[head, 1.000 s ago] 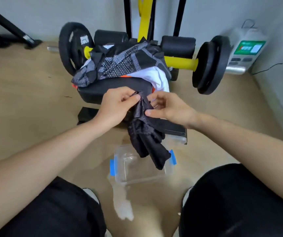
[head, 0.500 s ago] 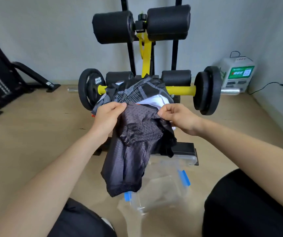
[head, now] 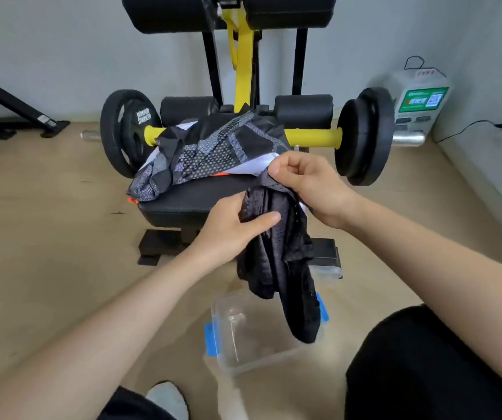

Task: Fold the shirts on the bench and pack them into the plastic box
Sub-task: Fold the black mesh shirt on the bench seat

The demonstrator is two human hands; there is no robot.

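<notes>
Two hands hold one black mesh shirt (head: 277, 268) above the plastic box (head: 243, 338): the right hand (head: 307, 183) pinches its top edge, while the left hand (head: 231, 225), lower and nearer the box, grips the bunched cloth. Its long axis hangs vertically, lower end over the box. Half a second earlier it was spread wider between hands farther apart.

1 mesh shirt (head: 277, 256), 1 plastic box (head: 228, 334), 2 hands: left hand (head: 231, 228), right hand (head: 310, 183). 4 foam rollers (head: 302, 110). shirt pile (head: 213, 147) on tabletop (head: 189, 201): approx 3, exact no. unclear.
</notes>
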